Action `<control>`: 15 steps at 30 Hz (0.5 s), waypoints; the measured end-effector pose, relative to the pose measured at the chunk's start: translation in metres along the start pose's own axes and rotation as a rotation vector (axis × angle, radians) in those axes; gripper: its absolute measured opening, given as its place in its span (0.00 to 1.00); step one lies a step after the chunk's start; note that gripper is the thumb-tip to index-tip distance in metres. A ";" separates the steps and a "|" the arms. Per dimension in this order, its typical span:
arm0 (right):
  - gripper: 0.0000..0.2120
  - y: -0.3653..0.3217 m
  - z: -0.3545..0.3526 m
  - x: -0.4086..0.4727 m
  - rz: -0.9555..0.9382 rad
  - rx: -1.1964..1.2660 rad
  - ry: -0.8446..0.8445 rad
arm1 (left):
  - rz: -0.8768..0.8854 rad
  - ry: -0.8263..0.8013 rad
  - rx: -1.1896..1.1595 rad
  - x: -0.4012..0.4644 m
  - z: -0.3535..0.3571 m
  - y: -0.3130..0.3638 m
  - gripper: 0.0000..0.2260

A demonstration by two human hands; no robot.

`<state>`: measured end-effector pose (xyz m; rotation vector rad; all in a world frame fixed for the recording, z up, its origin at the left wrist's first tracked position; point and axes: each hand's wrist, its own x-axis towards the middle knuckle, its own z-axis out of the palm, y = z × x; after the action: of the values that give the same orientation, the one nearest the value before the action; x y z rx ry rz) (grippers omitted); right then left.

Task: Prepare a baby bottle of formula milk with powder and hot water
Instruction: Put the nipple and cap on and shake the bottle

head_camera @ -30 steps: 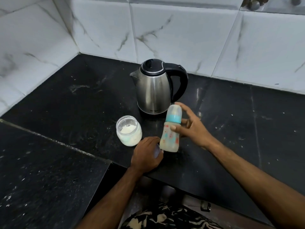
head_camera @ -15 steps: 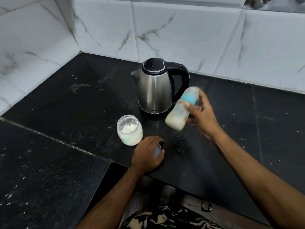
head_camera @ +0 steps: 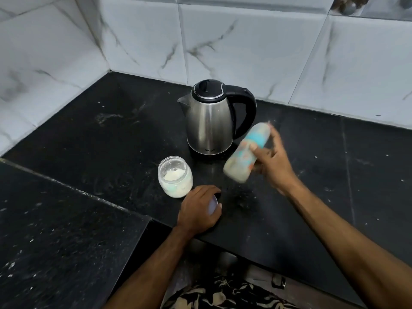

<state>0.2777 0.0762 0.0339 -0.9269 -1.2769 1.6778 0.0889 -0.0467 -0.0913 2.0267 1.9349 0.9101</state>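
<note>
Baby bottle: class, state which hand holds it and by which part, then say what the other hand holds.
The right hand grips the tilted baby bottle around its middle. The left hand covers a small pale lid on the counter.

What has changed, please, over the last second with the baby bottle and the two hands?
The right hand has lifted the capped, teal-collared baby bottle off the black stone counter and tipped it from upright to slanted, up toward the steel kettle; it is motion-blurred. The left hand stays on a small pale lid. The open powder jar and the kettle have not moved.
</note>
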 end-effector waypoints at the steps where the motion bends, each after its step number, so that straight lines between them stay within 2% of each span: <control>1: 0.35 0.004 0.003 -0.009 0.042 -0.103 -0.119 | 0.007 -0.015 0.005 0.001 0.000 -0.001 0.18; 3: 0.37 0.011 0.004 -0.018 0.086 -0.250 -0.295 | 0.017 -0.033 0.002 0.002 -0.001 -0.001 0.18; 4: 0.37 0.010 0.004 -0.016 0.067 -0.248 -0.288 | 0.016 -0.023 0.001 0.001 -0.001 0.000 0.18; 7: 0.36 -0.003 0.002 0.001 -0.010 -0.051 -0.006 | -0.001 0.020 0.000 0.000 -0.001 0.002 0.18; 9: 0.36 -0.004 0.000 0.007 -0.047 0.052 0.039 | 0.002 0.021 0.003 -0.001 -0.001 0.003 0.18; 13: 0.37 0.007 0.009 -0.017 0.058 -0.236 -0.302 | -0.004 -0.040 0.018 0.001 0.000 -0.001 0.19; 15: 0.37 0.008 0.008 -0.017 0.058 -0.252 -0.315 | -0.006 -0.038 0.011 0.000 0.000 -0.001 0.19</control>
<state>0.2761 0.0562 0.0288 -0.8732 -1.7179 1.7856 0.0878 -0.0461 -0.0923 2.0285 1.9294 0.8547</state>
